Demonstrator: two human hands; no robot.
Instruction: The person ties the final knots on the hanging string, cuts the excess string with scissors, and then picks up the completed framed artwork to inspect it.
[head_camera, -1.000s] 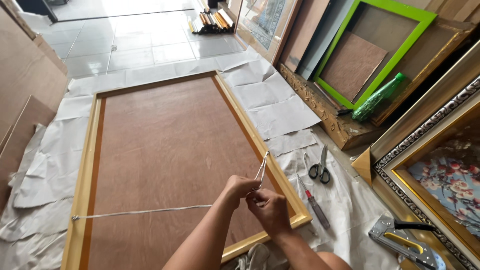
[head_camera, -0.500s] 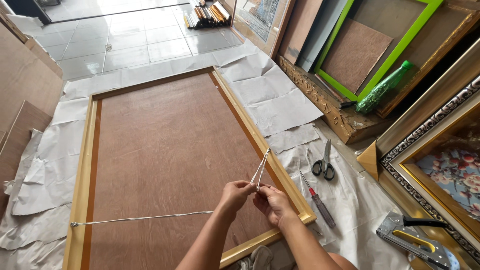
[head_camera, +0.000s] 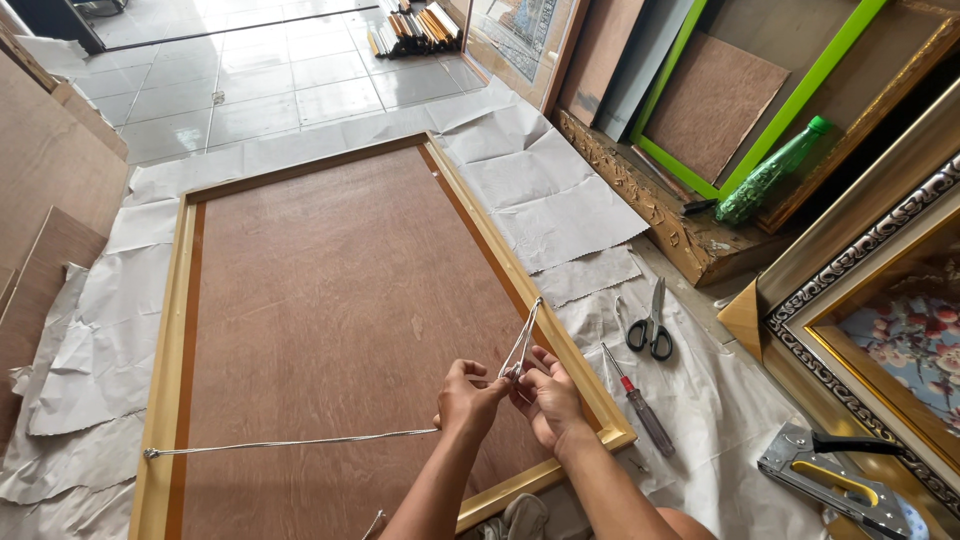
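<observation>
A large picture frame (head_camera: 170, 330) lies face down on the floor, its gold rim around a brown backing board (head_camera: 330, 300). A white cord (head_camera: 290, 441) runs from a fastener on the left rail across the board to my hands. My left hand (head_camera: 466, 396) pinches the cord over the board's lower right part. My right hand (head_camera: 548, 400) grips the same cord just beside it, fingers touching the left hand. From the hands a doubled length of cord (head_camera: 524, 335) rises to the right rail.
White paper sheets (head_camera: 560, 200) cover the floor around the frame. Black-handled scissors (head_camera: 648, 322), a red-handled screwdriver (head_camera: 640, 412) and a staple gun (head_camera: 835, 480) lie to the right. Stacked frames (head_camera: 880, 280) and a green bottle (head_camera: 772, 170) stand beyond; boards (head_camera: 50, 190) lean at left.
Both hands stay together on the cord near the right rail, working it slightly. The camera has shifted a little; nothing else has moved.
</observation>
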